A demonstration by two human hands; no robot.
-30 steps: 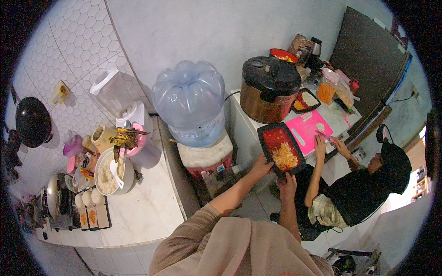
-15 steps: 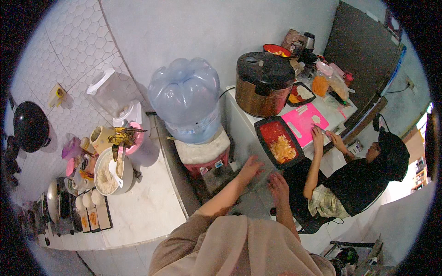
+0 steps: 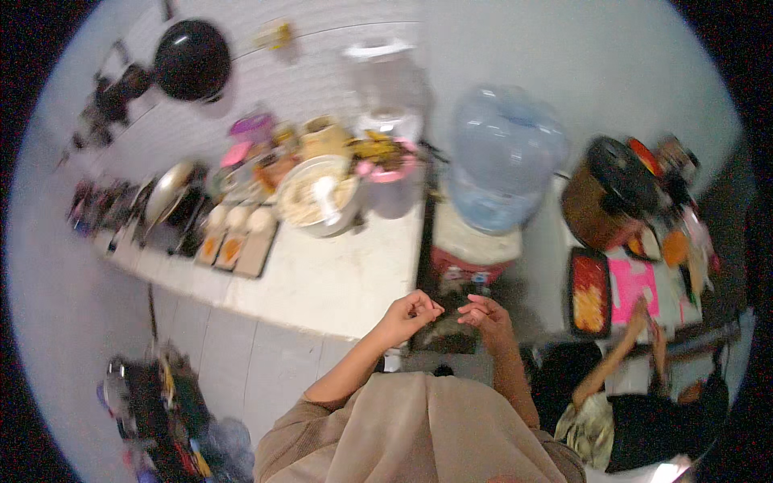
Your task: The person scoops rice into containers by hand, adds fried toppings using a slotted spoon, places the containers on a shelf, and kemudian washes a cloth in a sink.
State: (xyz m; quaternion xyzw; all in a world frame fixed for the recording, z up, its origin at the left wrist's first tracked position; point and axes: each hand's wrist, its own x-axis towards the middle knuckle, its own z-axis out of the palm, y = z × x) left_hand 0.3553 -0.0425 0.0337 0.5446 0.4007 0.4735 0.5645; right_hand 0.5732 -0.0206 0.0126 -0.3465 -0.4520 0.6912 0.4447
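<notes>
Both your left hand (image 3: 411, 315) and right hand (image 3: 489, 318) hover before the water dispenser (image 3: 475, 245), fingers (image 3: 482, 302) loosely curled, released; rightward, the black food tray (image 3: 572, 298) lies beside the pink cutting board (image 3: 626, 282).

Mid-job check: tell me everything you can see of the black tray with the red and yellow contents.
The black tray is a rectangular, raised-rim container, plastic by its look. Red food fills its far part, pale yellow shreds the near part; blur hides their texture. It sits upright beside the pink board, in front of the black-lidded pot; contact with the board is unclear. Neither the left hand nor the right hand touches it.
</notes>
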